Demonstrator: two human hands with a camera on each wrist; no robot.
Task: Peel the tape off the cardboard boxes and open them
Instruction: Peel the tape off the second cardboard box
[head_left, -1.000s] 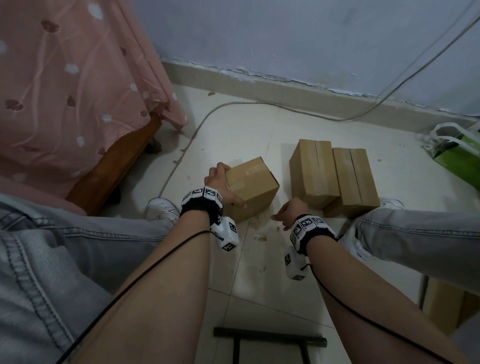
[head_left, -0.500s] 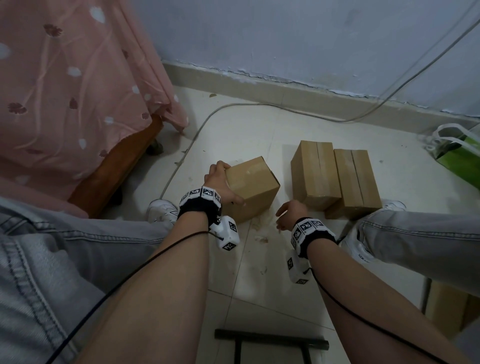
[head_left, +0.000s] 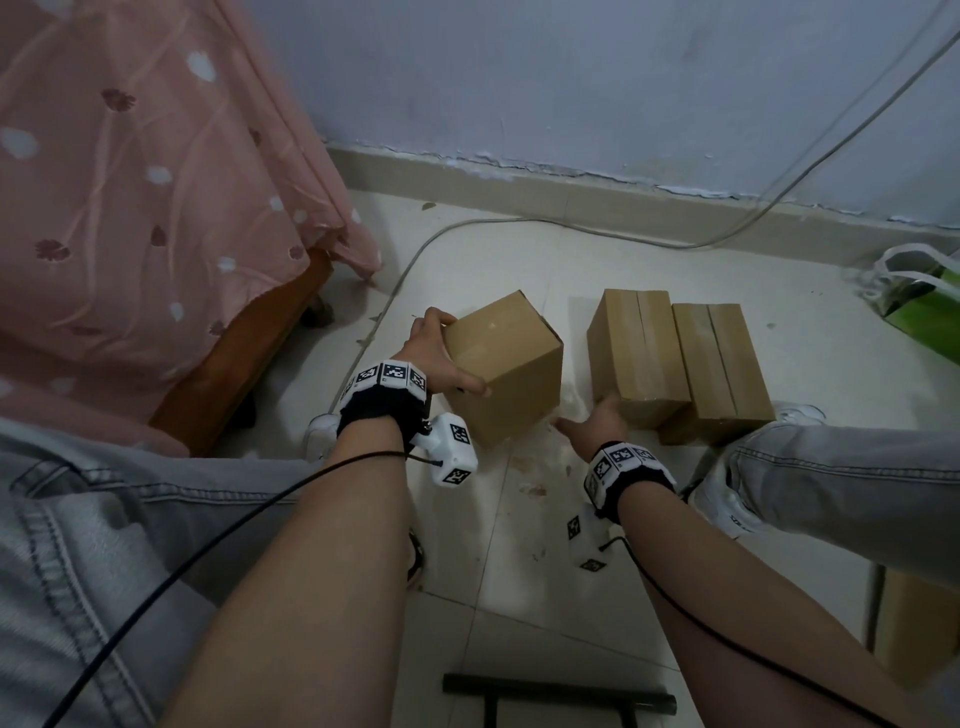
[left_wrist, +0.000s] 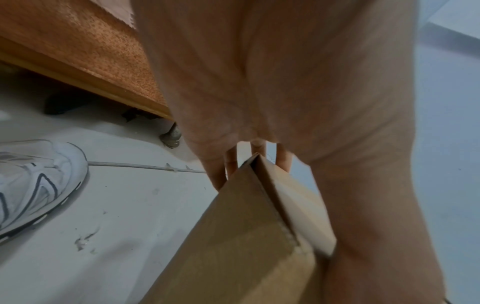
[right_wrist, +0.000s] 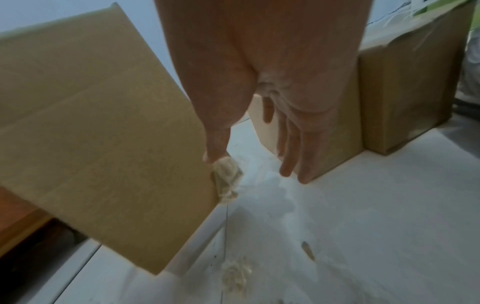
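A plain cardboard box (head_left: 506, 364) is tipped up on one edge on the floor. My left hand (head_left: 441, 356) grips its left side, thumb on the near face and fingers over the far edge (left_wrist: 255, 162). My right hand (head_left: 592, 421) hovers open by the box's lower right corner, fingers straight. In the right wrist view, a crumpled wad of tape (right_wrist: 226, 176) hangs at that corner, just under my thumb. Two more boxes (head_left: 636, 353) (head_left: 722, 366) lie side by side to the right, each with a tape strip along its top seam.
A bed with a pink sheet (head_left: 130, 208) and wooden frame (head_left: 234, 374) stands on the left. A white cable (head_left: 467, 226) runs across the tiled floor. A green bag (head_left: 919, 306) sits at the right wall, my white shoes (head_left: 727, 509) beside the boxes, a dark metal bar (head_left: 561, 699) near me.
My right hand has uncurled from a loose fist to straight fingers and edged toward the box's corner. The left hand has tipped the box up a little more.
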